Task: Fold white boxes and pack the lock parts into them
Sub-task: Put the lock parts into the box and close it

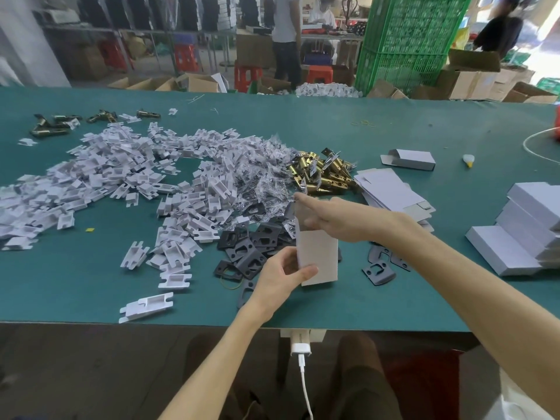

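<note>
White upright cardboard box (318, 253) is gripped low by the left hand (285, 274); its open top is touched by the right hand (330, 219) (index straight; any hold cannot be told). Flaps could be crushed if pressed askew.

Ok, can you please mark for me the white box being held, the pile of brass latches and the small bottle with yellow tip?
Held white box (320, 256): head view, on its front face.
Brass latches (321, 175): head view, middle of the pile.
Small bottle (467, 159): head view, on its white body.

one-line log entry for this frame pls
left hand: grips lower end of white cardboard box | right hand: at box's top end, grip unclear | location: over green table
</note>
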Motion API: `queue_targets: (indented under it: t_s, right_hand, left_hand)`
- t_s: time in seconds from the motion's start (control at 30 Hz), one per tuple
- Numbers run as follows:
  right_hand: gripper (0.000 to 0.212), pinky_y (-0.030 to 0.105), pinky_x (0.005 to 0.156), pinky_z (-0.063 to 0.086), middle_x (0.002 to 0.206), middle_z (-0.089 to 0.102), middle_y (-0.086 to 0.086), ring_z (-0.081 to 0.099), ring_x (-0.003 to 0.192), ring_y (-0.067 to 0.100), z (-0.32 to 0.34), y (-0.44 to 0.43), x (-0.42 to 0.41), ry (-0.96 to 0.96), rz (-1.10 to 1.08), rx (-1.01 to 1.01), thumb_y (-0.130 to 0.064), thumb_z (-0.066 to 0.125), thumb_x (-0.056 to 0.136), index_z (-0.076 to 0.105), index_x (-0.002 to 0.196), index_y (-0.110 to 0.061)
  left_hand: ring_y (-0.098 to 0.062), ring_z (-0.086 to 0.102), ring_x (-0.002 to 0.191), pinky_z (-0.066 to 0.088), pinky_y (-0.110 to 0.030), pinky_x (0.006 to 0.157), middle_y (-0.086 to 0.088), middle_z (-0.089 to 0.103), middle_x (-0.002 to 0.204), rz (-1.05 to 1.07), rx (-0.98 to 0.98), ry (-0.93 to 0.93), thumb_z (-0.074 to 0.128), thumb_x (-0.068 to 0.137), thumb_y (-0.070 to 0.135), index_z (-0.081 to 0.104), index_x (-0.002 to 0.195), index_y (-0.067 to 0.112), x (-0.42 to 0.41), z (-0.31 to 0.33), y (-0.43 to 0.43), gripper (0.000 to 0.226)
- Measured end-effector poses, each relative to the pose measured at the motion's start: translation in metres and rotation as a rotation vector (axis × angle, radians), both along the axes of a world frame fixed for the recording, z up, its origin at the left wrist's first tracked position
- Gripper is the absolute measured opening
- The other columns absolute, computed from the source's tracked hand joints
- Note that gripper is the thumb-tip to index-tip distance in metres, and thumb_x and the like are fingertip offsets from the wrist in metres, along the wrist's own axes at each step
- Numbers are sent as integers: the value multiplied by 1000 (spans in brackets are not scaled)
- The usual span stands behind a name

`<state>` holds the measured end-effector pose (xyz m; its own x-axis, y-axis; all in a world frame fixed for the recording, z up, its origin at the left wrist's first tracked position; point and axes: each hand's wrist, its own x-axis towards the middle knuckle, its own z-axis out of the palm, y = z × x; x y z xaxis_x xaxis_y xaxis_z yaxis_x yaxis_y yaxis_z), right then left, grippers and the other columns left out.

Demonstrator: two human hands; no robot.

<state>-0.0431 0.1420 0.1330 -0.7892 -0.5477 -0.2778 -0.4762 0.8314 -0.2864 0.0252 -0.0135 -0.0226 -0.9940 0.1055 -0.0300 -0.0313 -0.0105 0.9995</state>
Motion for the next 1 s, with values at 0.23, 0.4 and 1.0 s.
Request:
queue_targets:
  t_s: [0.23,0.4,1.0]
  right_hand:
    - [38,30,79,52,86,71,-9,66,77,11,9,-2,-10,252,-35,-296,-27,49,107,55,143,-17]
    - [19,21,79,56,96,76,4,72,85,15,-14,7,-50,277,-285,-655,-16,64,99,69,114,-6]
    - [23,30,77,41,99,65,4,54,91,19,-103,-9,-57,269,-129,-312,-25,61,100,73,105,-7]
  left_hand:
    - [-9,71,111,57,-26,95,7,76,121,32,7,-2,84,88,25,64,124,23,0,0,0,42]
    - [-9,71,111,57,-25,94,8,76,118,47,16,-14,83,89,20,64,122,24,0,-1,-2,38]
    - [-28,66,114,63,-46,81,-11,65,127,241,326,-63,67,87,34,50,133,14,-2,1,-1,52]
